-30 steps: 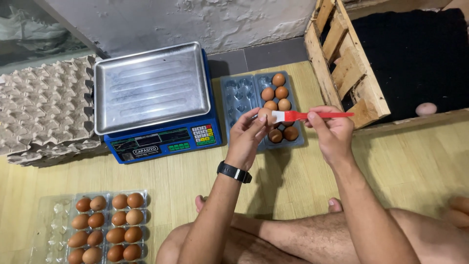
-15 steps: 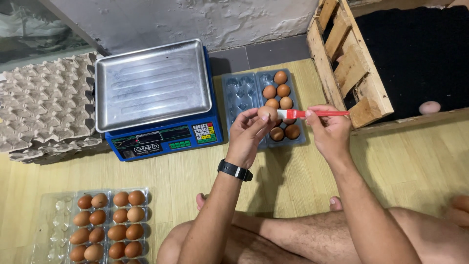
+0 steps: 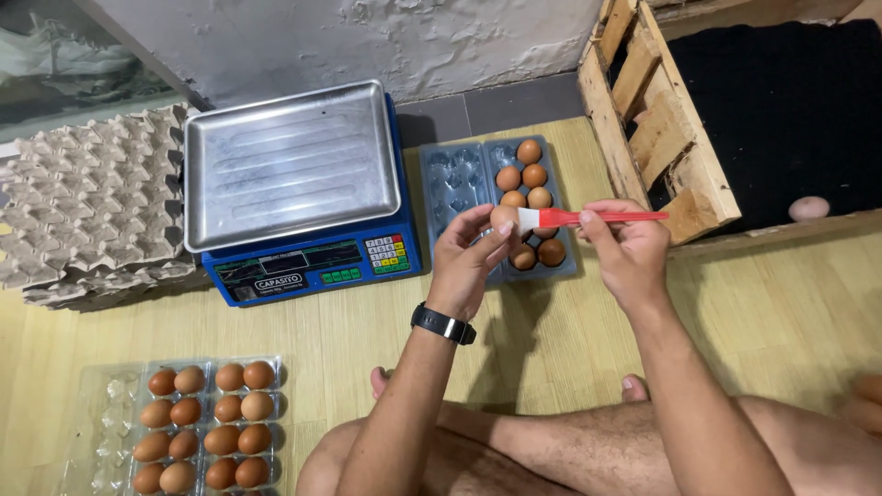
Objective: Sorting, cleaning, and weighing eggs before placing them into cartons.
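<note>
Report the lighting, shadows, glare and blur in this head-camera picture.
Head view: even, soft light; a faint shadow of the arms lies on the floor mat; dull sheen, no harsh glare, on the scale's steel pan; the left hand, egg, red brush and right hand are sharp; edges bow slightly.

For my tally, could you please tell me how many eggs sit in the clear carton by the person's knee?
16 eggs: four rows of four in the clear carton at bottom left. The picture's lower edge may hide more.
</note>
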